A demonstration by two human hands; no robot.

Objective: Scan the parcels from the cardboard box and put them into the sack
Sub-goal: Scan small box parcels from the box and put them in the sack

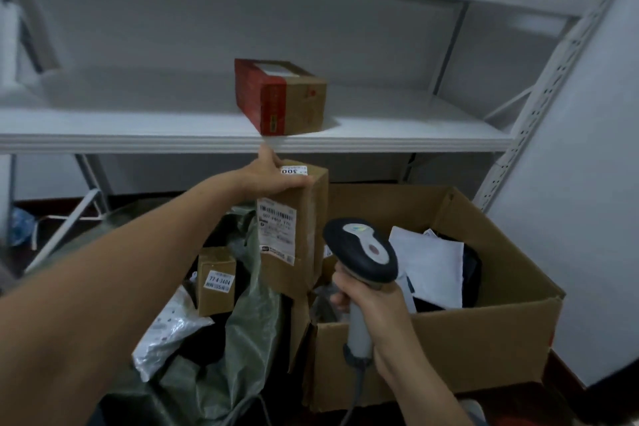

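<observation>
Left grip (273, 178) clasped the top of an upright brown parcel (294, 228), held between sack (249, 322) and cardboard box (484, 349). Right grip (370, 301) was wrapped round the scanner (363, 249) handle, above the box's near wall.

White metal shelving (380, 130) against pale wall (173, 28); dark floor (567, 370); dim light.

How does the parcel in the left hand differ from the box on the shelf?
The held parcel stands upright, gripped at its top by the left hand; the shelf box lies flat on the shelf, untouched. The held parcel is plain brown; the shelf box is partly red. Both are cardboard and carry white labels.
</observation>
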